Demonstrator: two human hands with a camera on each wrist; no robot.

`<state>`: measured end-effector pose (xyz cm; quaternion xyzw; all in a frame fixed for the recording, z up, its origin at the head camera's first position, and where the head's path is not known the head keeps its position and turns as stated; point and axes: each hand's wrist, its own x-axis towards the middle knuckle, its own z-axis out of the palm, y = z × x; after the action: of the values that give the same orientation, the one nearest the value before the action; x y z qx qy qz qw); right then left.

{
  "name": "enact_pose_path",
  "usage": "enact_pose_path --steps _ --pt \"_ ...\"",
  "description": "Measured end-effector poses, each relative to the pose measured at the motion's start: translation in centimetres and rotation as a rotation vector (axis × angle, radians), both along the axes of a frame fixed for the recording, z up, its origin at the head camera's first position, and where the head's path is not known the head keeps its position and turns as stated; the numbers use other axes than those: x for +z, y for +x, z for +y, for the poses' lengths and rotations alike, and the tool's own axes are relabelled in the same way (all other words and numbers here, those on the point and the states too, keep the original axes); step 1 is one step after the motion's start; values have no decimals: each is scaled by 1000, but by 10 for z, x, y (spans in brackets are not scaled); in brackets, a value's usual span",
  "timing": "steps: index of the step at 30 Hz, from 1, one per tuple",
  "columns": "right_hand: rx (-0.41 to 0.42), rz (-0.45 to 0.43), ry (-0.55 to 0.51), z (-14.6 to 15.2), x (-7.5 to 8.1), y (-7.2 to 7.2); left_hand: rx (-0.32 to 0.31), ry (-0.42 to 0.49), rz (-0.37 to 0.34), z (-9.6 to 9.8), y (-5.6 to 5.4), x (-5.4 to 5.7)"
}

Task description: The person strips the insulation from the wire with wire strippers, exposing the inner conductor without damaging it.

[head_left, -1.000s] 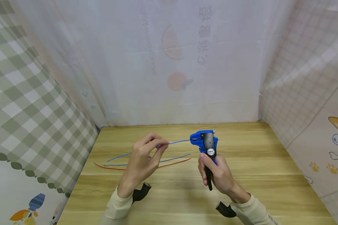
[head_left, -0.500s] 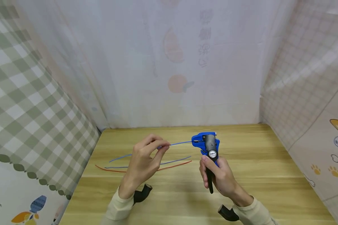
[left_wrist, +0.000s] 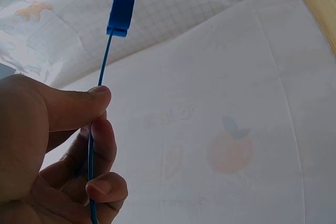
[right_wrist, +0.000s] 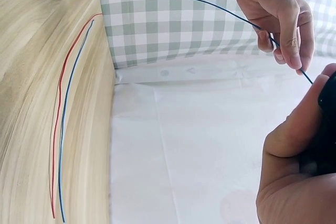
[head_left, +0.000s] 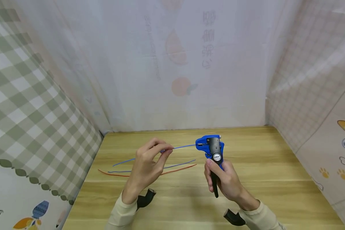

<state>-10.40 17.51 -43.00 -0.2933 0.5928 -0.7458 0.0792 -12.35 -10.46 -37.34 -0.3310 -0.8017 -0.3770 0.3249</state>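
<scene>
Between thumb and forefinger my left hand (head_left: 149, 163) pinches a blue wire (head_left: 184, 146), whose tail sticks out on the far side of the hand. The wire's other end reaches the nose of a blue and black wire stripper (head_left: 214, 147). In my right hand (head_left: 225, 179) the stripper is gripped by its handles, head up, nose pointing left. The left wrist view shows the wire (left_wrist: 105, 59) running straight from the fingertips to the stripper's nose (left_wrist: 122, 14); how deep it sits inside is hidden. In the right wrist view, the wire's free tail (right_wrist: 223, 9) curves away past the left hand.
A second blue wire (head_left: 178, 164) and a red wire (head_left: 179, 167) lie side by side on the wooden table (head_left: 189, 204), partly behind the left hand. A white curtain (head_left: 218, 105) closes the back, with a checked cloth (head_left: 31, 105) on the left.
Hands, wire and stripper shift slightly right and down in the head view, together with the whole scene. The left hand's pinch and the right hand's grip stay the same.
</scene>
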Motion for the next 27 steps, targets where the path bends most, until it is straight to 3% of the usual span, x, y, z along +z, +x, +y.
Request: enact_pose_path --steps 27 --pt "12 -36 -2 3 -2 -1 -7 9 -19 -3 -2 -2"
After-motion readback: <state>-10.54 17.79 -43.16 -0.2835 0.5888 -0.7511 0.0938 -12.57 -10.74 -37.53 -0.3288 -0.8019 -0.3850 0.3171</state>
